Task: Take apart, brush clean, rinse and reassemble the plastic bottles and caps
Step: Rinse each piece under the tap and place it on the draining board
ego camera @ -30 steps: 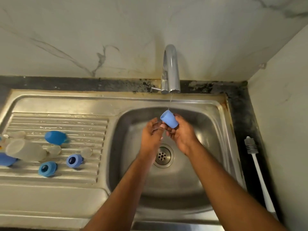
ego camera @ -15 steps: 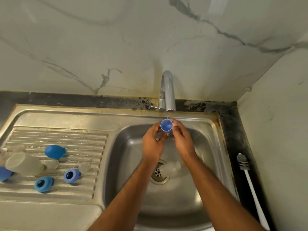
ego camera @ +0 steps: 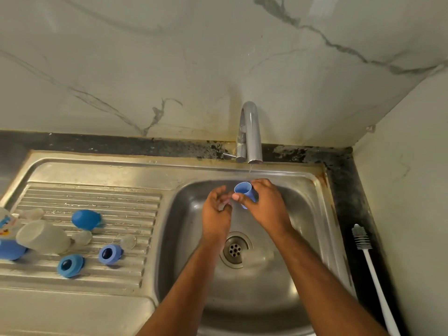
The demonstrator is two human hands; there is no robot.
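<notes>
- Marble-veined wall panels are seen behind a steel sink [ego camera: 312, 190] set into a dark desk [ego camera: 344, 180].
- A thin stream of water is let fall from the tap [ego camera: 251, 134], just above and beyond both hands.
- A small blue cap [ego camera: 244, 191] is pinched by the right hand [ego camera: 266, 207], thumb on its near side and fingers curled round the far side; its open mouth is turned up under the stream.
- The left hand [ego camera: 217, 212] is held just beside the right one, fingers loosely curled; whether anything is held in it cannot be told.
- The drain [ego camera: 235, 249] is found below and nearer than the hands.
- Well to the left of the left hand, on the ribbed drainboard [ego camera: 97, 197], a clear bottle [ego camera: 43, 236] is laid on its side, with a blue domed cap [ego camera: 86, 219] beyond it.
- Two blue rings [ego camera: 110, 253] are placed nearer, apart from each other, the second one [ego camera: 70, 265] further left.
- To the right of the right hand, a white bottle brush [ego camera: 371, 263] is laid along the desk beside the sink.
</notes>
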